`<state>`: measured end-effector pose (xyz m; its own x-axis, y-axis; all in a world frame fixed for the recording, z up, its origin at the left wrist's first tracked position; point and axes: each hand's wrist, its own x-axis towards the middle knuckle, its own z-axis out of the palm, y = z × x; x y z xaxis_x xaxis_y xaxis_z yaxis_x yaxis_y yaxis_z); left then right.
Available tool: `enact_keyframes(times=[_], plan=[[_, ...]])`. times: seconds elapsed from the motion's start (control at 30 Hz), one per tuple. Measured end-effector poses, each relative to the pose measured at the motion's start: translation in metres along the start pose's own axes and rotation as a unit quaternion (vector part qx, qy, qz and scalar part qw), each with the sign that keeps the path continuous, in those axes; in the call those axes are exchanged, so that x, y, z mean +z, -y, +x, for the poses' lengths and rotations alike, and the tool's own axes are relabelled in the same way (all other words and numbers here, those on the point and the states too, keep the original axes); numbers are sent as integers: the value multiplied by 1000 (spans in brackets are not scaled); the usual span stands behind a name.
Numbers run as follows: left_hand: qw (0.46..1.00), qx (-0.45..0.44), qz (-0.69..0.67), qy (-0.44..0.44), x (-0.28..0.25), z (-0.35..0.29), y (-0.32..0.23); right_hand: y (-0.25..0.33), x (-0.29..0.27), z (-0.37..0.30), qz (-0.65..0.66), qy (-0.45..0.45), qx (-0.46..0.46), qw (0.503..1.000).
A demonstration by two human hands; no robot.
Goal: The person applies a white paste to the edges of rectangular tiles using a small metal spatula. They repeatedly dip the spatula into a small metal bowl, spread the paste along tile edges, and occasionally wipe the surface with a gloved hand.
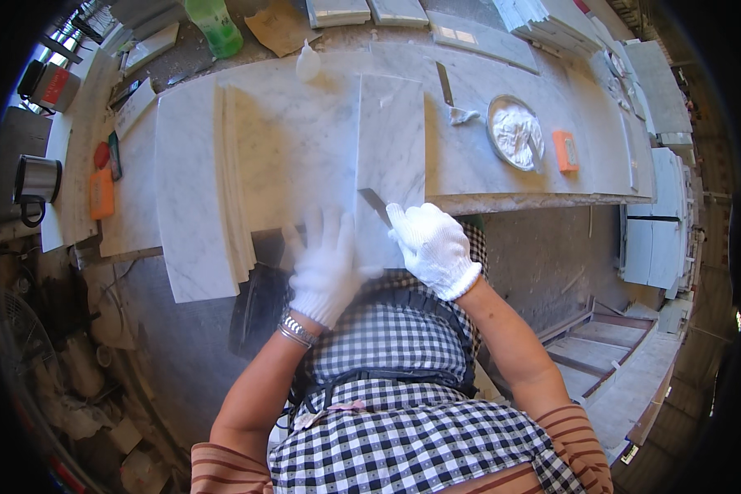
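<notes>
My right hand [433, 249], in a white knit glove, is closed round a putty knife [375, 204]. Its flat dark blade rests over a narrow white marble slab [392, 132] with grey veins, close to the near end. My left hand [325, 262], also gloved and slightly blurred, has its fingers spread beside the slab's left edge, holding nothing. Whether it touches the slab I cannot tell. The putty knife's handle is hidden in my right glove.
A stack of marble slabs [191, 189] stands at left on the marble worktop [292, 148]. Right of the slab are another flat blade [444, 82], a round dish of white paste [512, 132] and an orange box [565, 151]. A small white squeeze bottle [308, 64] stands behind.
</notes>
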<state>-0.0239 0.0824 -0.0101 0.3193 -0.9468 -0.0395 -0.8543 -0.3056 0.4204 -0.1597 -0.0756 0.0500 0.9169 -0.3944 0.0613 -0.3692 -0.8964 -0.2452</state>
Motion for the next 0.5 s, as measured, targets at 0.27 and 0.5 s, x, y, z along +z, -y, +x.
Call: enact_keyframes(times=[0.27,0.5], plan=[[1000,-6,-12,10,0,1,0,-16,9,21,16,-49,-30,998],[1000,-14,18,2,0,2,-2,-23,5,19,-1,40,-76,996]])
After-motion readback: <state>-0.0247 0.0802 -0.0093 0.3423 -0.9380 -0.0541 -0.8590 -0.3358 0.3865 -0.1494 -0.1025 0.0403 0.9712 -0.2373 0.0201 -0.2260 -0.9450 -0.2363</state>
